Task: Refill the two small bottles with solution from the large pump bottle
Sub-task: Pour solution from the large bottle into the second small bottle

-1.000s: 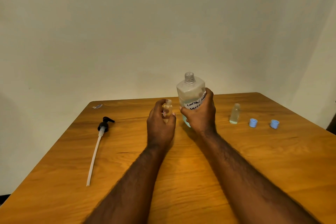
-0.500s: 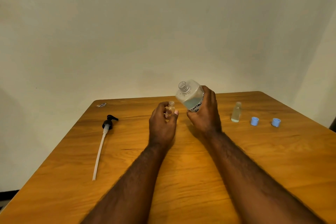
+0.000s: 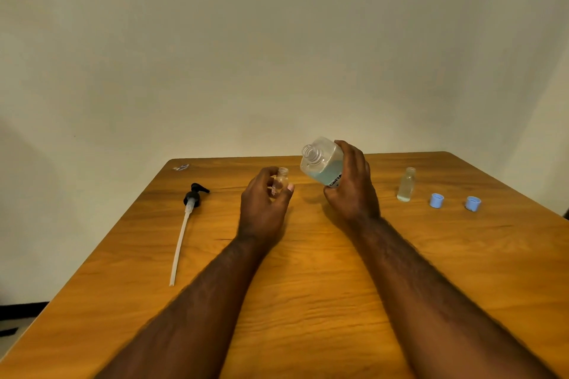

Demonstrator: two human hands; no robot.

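Observation:
My right hand (image 3: 351, 191) grips the large clear bottle (image 3: 321, 161), lifted off the table and tilted left. Its open threaded neck points toward the small bottle. Pale bluish liquid lies in its lower part. My left hand (image 3: 261, 203) holds a small clear bottle (image 3: 280, 183) upright between thumb and fingers, its mouth open and just left of and below the large bottle's neck. A second small bottle (image 3: 405, 184) stands uncapped on the table to the right, with some liquid inside.
The black pump head with its long white tube (image 3: 184, 224) lies on the wooden table (image 3: 308, 301) at the left. Two blue caps (image 3: 436, 200) (image 3: 473, 203) sit right of the standing small bottle. A small scrap (image 3: 181, 167) lies at the far left corner.
My right hand has lifted the large bottle from upright on the table and tilted its neck left toward the small bottle. The left hand stays around the small bottle.

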